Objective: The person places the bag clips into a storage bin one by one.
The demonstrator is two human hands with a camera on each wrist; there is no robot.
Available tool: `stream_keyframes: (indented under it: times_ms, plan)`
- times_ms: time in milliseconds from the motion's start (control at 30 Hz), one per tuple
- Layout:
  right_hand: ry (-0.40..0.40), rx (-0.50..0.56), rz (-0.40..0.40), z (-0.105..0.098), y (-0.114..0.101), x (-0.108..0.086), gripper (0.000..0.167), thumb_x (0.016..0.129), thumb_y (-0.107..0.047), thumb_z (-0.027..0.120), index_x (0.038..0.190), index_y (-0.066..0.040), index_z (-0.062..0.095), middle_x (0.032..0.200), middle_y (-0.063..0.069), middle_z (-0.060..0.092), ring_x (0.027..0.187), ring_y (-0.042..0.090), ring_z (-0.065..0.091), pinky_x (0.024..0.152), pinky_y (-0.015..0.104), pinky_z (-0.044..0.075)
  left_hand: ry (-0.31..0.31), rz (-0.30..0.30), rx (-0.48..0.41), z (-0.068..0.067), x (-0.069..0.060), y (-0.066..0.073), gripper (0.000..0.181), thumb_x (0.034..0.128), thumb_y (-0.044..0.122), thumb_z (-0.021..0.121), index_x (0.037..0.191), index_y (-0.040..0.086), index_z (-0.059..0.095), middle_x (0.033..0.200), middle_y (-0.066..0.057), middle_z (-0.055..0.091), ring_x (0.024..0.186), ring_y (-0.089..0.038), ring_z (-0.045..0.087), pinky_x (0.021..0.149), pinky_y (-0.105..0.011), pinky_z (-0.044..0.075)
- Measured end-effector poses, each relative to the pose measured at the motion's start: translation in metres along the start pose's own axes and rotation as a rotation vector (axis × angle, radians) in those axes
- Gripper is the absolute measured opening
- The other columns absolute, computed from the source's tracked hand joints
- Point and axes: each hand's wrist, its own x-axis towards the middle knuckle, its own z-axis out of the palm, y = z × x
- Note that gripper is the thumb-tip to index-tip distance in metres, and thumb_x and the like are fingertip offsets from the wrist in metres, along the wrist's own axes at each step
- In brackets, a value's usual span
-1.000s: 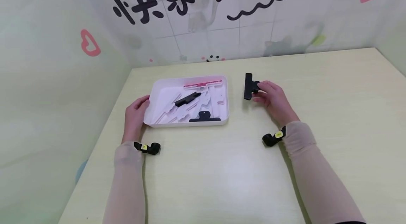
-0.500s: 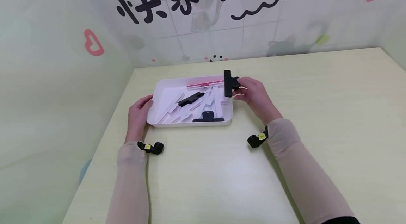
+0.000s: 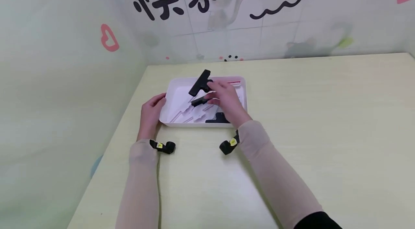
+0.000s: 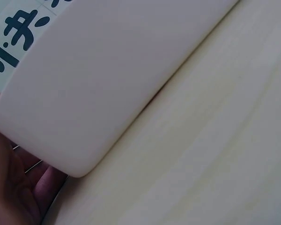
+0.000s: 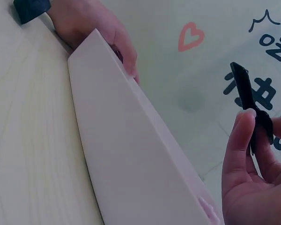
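My right hand [image 3: 229,104] pinches a black clip [image 3: 200,83] with a long flat bar and holds it above a white tray [image 3: 184,125]. In the right wrist view the thumb and fingers grip the tail end of this clip [image 5: 244,86], its bar pointing up. At the tray's left side, my left hand [image 3: 151,115] holds the rim, with fingers against the outer wall [image 4: 98,89]. Inside the tray lie several white clips [image 3: 188,109], another black clip [image 3: 199,101] and a black clip [image 3: 215,119] at the front wall, partly hidden by my right hand.
A strip with red markings [image 3: 235,82] lies at the tray's back right. The tray stands on a pale wooden table [image 3: 324,121]. Behind it rises a wall [image 3: 246,38] with black lettering, and a pale wall [image 3: 65,77] borders the left.
My right hand has carried the black clip leftward from beside the tray to above it, and the clip has tilted. My left hand keeps its hold on the tray. The head view has shifted slightly.
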Motion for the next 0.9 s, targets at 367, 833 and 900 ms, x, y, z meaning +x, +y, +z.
stream_keyframes:
  times_ms: [367, 833, 900]
  plan:
    - [-0.050, -0.273, 0.044, 0.011, 0.024, 0.008, 0.024, 0.087, -0.025, 0.058, 0.099, -0.005, 0.063, 0.092, 0.014, 0.063, 0.074, 0.020, 0.061, 0.069, 0.028, 0.051, 0.011, 0.002, 0.039, 0.001, -0.003, 0.003, 0.034, 0.0850, 0.041, 0.057, 0.115, 0.025, 0.061, 0.120, 0.006, 0.054, 0.107, -0.011, 0.048, 0.089, -0.029, 0.041]
    - [-0.011, -0.468, 0.099, 0.015, 0.020, 0.008, 0.029, 0.084, -0.032, 0.061, 0.101, -0.010, 0.066, 0.086, 0.009, 0.065, 0.069, 0.021, 0.060, 0.066, 0.027, 0.049, 0.017, 0.000, 0.083, 0.000, -0.004, 0.008, 0.034, 0.0851, 0.040, 0.057, 0.115, 0.024, 0.061, 0.119, 0.006, 0.055, 0.108, -0.010, 0.047, 0.090, -0.029, 0.040]
    - [-0.006, -0.499, 0.102, 0.015, 0.020, 0.008, 0.030, 0.084, -0.034, 0.061, 0.101, -0.010, 0.065, 0.085, 0.008, 0.066, 0.068, 0.020, 0.060, 0.067, 0.027, 0.049, 0.018, -0.006, 0.076, 0.001, -0.004, 0.007, 0.034, 0.0848, 0.040, 0.058, 0.115, 0.024, 0.062, 0.119, 0.006, 0.055, 0.108, -0.010, 0.047, 0.089, -0.029, 0.040]
